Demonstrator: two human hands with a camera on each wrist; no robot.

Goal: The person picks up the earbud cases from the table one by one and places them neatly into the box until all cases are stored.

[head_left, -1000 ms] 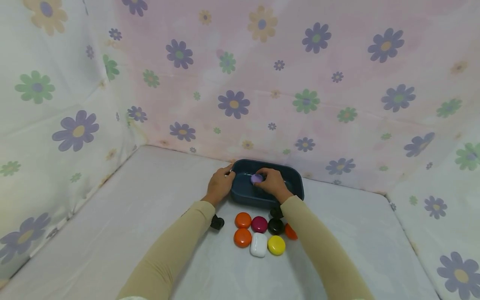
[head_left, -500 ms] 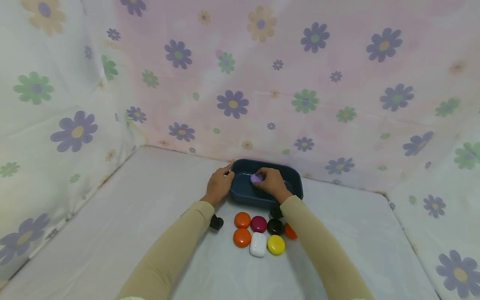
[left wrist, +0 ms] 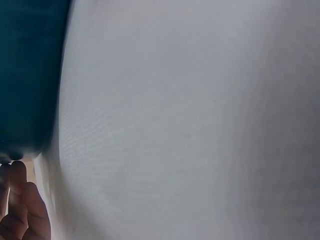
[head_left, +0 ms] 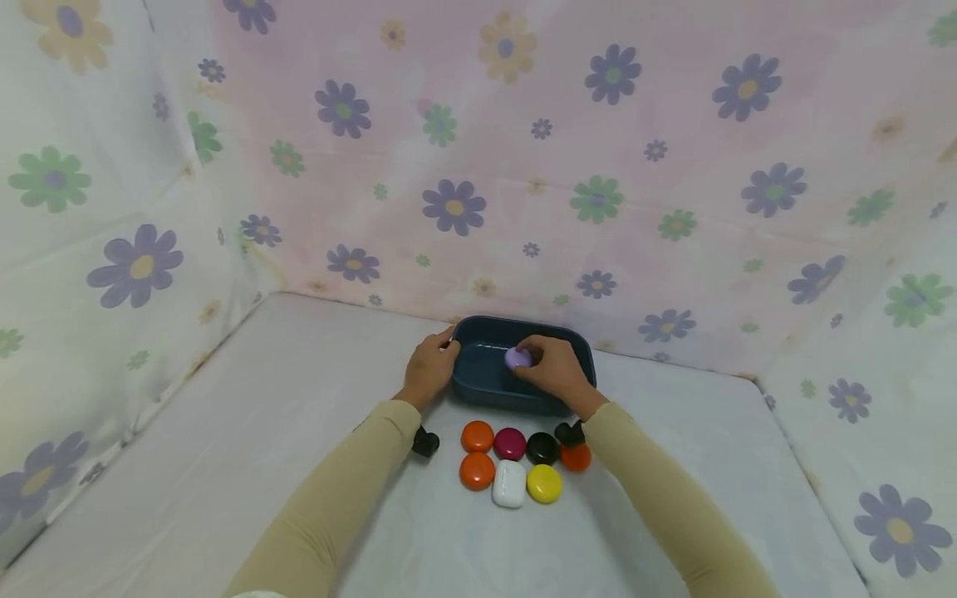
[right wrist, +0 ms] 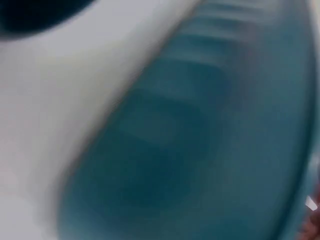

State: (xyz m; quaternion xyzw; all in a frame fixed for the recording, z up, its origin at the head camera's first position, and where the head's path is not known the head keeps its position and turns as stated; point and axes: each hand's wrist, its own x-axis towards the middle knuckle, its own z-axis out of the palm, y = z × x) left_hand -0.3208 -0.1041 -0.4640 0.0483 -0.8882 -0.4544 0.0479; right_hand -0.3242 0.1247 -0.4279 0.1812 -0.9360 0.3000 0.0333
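Note:
A dark teal-blue, deep rectangular dish [head_left: 478, 394] with rounded corners stands at the back of the table. At its left end my left hand [head_left: 428, 367] holds the rim; in the left wrist view its fingers [left wrist: 18, 192] touch the dish's end. My right hand [head_left: 557, 365] reaches inside and pinches a light purple, rounded disc [head_left: 516, 359] between thumb and fingers. Whether the disc touches the dish's floor I cannot tell. Blurred, the dish's long wall [right wrist: 165, 130] fills much of the right wrist view.
In front of the dish lie glossy rounded pieces: orange ones [head_left: 477, 471], a maroon one [head_left: 510, 443], a black one [head_left: 542, 448], a yellow one [head_left: 544, 483] and a white oblong one [head_left: 510, 485]. Flower-printed cloth [head_left: 523, 208] walls the table's back and sides.
The right hand has shifted slightly right with the purple disc, and its forearm has swung right, uncovering more of the right-hand orange piece. The left hand stays on the dish. The head view has turned slightly.

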